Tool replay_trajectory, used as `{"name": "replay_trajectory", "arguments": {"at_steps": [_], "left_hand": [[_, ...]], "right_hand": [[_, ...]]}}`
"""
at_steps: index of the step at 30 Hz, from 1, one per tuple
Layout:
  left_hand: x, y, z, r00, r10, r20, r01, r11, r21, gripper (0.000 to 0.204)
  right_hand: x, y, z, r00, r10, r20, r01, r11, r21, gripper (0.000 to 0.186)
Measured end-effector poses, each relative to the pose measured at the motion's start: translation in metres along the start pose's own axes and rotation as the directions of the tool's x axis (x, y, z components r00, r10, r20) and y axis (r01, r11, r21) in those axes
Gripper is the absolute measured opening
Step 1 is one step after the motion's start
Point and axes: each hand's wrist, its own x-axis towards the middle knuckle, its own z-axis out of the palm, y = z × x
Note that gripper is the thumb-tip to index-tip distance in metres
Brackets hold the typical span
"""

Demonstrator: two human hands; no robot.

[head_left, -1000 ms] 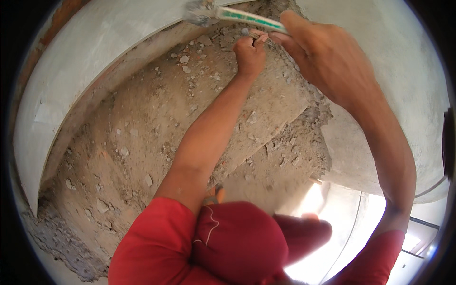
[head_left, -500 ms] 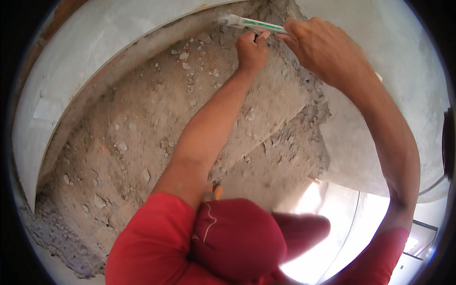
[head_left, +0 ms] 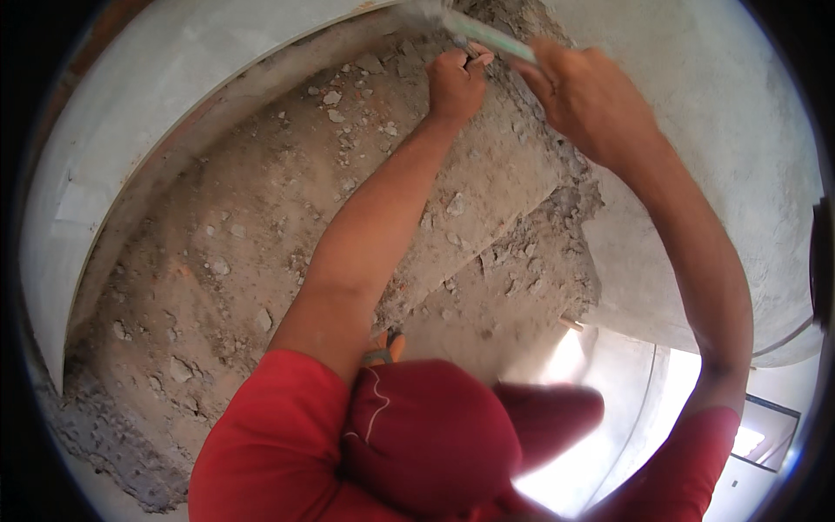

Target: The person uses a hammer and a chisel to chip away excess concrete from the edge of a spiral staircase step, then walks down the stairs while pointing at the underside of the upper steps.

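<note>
Mid-chipping, by the look of it, up at the top edge of the rough grey-brown patch of broken-out wall render [head_left: 261, 261]. Left hand [head_left: 454, 83] clenched round what seems to be a small dark metal chisel [head_left: 474, 59], tip pressed into the rubble right under the smooth pale plaster [head_left: 174, 96]. Right hand [head_left: 591, 104] wrapped tight around the pale green handle of a hammer-like tool [head_left: 487, 35], head blurred, so can't say exactly what kind. Red cap [head_left: 426, 435] and red sleeves low in view. Next strike probably wants the chisel held steady and the blow square, or crumbly bits go flying.
</note>
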Motion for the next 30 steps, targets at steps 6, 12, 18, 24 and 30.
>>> {"name": "replay_trajectory", "arguments": {"at_steps": [6, 12, 18, 24, 30], "left_hand": [[0.005, 0.003, -0.008, 0.997, 0.053, 0.053, -0.054, 0.998, 0.022, 0.008], [-0.004, 0.029, -0.012, 0.919, -0.153, 0.365, 0.123, 0.987, 0.103, 0.01], [-0.043, 0.002, -0.016, 0.698, 0.345, 0.628, -0.445, 0.895, 0.003, 0.018], [-0.072, 0.083, -0.04, 0.682, 0.172, 0.71, -0.157, 0.984, -0.087, 0.012], [-0.054, 0.07, -0.06, 0.837, 0.081, 0.542, -0.041, 0.996, -0.086, 0.007]], "right_hand": [[-0.007, -0.01, -0.012, 0.994, 0.042, -0.105, -0.015, 0.969, 0.246, 0.033], [-0.045, 0.05, 0.033, 0.961, 0.227, 0.157, -0.246, 0.963, 0.11, 0.038], [-0.158, 0.026, 0.036, 0.841, 0.537, 0.063, -0.48, 0.689, 0.543, 0.04], [-0.256, -0.053, 0.072, 0.472, 0.824, 0.313, -0.551, -0.002, 0.835, 0.038], [-0.272, -0.084, 0.073, 0.38, 0.814, 0.439, -0.541, -0.19, 0.819, 0.036]]}}
